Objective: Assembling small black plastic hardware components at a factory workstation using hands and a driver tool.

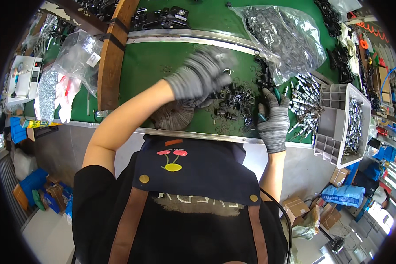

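My left hand (200, 75), in a grey knit glove, is over the green work table, its fingers smeared by motion. A small shiny ring (227, 71) shows at its fingertips; whether they grip it I cannot tell. My right hand (273, 125), gloved alike, is closed around a green-handled tool (277, 94) at the right of the small parts. Its working end is unclear. Between the hands lies a loose pile of small black parts (237, 99), with thin rings (226, 127) scattered near the front edge. Under my left forearm is a dark striped knit bundle (176, 116), perhaps a glove.
A clear bag of black parts (286, 37) lies at the back right. Metal cylinders with springs (304, 103) are heaped beside a grey divided bin (332, 119). A wooden board (112, 61) stands at the left; a metal strip (185, 38) crosses behind.
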Available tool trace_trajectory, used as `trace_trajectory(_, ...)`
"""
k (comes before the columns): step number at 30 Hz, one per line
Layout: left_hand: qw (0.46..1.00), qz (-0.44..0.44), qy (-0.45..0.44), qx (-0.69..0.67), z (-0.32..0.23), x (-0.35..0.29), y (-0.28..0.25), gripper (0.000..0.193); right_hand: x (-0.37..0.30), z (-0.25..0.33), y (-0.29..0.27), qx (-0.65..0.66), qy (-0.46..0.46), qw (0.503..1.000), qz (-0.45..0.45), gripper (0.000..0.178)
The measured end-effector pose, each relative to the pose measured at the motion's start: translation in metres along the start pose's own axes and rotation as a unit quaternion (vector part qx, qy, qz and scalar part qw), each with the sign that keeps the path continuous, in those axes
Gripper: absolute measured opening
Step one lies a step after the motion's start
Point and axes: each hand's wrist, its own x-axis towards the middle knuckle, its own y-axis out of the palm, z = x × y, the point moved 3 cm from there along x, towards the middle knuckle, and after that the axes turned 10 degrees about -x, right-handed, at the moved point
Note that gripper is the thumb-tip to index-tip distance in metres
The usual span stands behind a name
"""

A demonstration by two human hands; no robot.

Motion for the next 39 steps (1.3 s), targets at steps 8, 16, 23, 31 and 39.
trace_trajectory(8, 0.973, 0.021, -0.194, 0.126, -0.006, -0.033, -0.005, 0.064, 0.003, 0.024, -0.003, 0.009, -0.043, 0.999, -0.001, 0.043)
trace_trajectory(16, 0.834, -0.328, -0.301, 0.328, 0.097, -0.016, -0.115, 0.066, 0.016, 0.044, -0.017, 0.032, -0.075, 0.997, -0.018, 0.042)
trace_trajectory(23, 0.929, -0.263, -0.258, 0.041, 0.079, -0.009, -0.097, 0.046, 0.066, 0.081, 0.013, 0.144, -0.109, 0.981, -0.070, 0.041)
trace_trajectory(31, 0.815, -0.439, -0.116, -0.360, -0.024, -0.019, -0.064, 0.035, 0.071, 0.123, 0.038, 0.612, 0.054, 0.786, 0.064, 0.040)
trace_trajectory(39, 0.445, -0.404, -0.251, -0.759, -0.028, -0.101, -0.053, 0.052, 0.042, 0.053, -0.020, 0.090, 0.022, 0.986, -0.136, 0.018)
